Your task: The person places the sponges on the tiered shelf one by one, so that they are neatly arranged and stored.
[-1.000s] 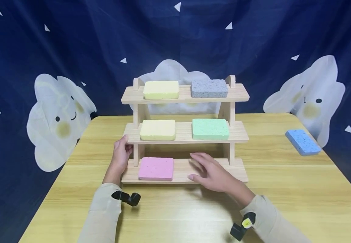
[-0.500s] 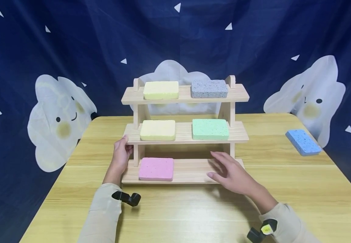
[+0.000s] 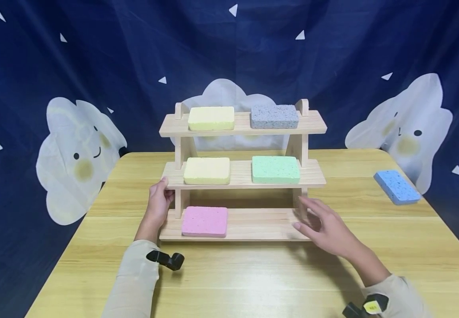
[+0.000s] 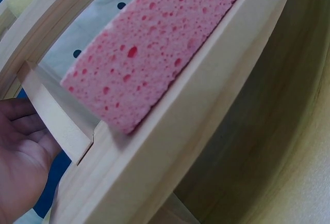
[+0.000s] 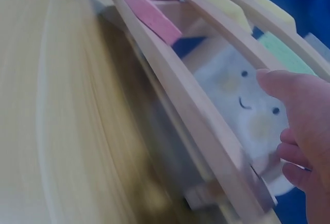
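Note:
A three-tier wooden display rack point(image 3: 265, 224) holds several sponges. My left hand point(image 3: 158, 202) grips the left end of its middle shelf, thumb on top and fingers below. Right of that hand, on the bottom shelf, lies a pink sponge point(image 3: 204, 221), seen close up in the left wrist view. My right hand point(image 3: 330, 227) holds nothing, its fingers loosely bent before the bottom shelf's right end. A pale yellow sponge point(image 3: 207, 171) and a green sponge point(image 3: 275, 169) lie on the middle shelf. On top are a yellow sponge point(image 3: 211, 119) and a grey sponge point(image 3: 274, 116).
A blue sponge point(image 3: 397, 187) lies on the wooden table point(image 3: 237, 282) at the far right, near the edge. Behind the table hangs a dark blue curtain point(image 3: 142, 44) with clouds and white triangles.
My right hand has moved right along the front of the bottom shelf, from its middle to its right end. The left hand, rack and sponges have stayed put.

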Available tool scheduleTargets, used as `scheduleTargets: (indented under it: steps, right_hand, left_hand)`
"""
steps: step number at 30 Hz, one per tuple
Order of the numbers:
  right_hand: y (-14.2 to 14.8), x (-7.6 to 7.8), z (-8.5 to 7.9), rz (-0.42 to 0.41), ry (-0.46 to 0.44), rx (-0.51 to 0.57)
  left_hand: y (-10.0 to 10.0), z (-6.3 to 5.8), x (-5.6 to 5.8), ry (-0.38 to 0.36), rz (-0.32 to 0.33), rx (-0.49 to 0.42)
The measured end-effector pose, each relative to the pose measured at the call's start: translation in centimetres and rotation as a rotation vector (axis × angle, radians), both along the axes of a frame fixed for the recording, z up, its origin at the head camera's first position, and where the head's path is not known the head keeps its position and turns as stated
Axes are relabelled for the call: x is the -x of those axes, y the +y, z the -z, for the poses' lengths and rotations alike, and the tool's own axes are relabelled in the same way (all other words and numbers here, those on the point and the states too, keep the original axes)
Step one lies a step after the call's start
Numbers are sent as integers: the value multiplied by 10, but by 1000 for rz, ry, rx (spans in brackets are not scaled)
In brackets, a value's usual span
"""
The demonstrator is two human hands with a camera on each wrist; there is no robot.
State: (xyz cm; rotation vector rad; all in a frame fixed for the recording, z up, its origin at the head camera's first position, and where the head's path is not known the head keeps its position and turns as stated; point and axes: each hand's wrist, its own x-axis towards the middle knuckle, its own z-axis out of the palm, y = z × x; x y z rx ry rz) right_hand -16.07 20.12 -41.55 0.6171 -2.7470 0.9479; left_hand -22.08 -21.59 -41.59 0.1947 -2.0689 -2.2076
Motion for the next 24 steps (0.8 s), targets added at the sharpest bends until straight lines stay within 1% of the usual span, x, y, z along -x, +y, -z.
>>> scheduleTargets:
  steps: [6,11,14,17,24]
  right_hand:
    - [27,1,-1,58,33,34]
    - [44,1,-2,130,24,44]
    - [57,4,-2,167,5,45]
    - [73,10,-1,207,-21,59]
    - [118,29,1,335,-129,128]
  left_hand:
    - [0,0,0,3,3,0]
    - [1,-1,-1,2,4,7]
    - [2,-2,-1,-1,6,9]
    - [2,-2,-1,-2,8,7]
    - [1,-2,-1,8,7,13]
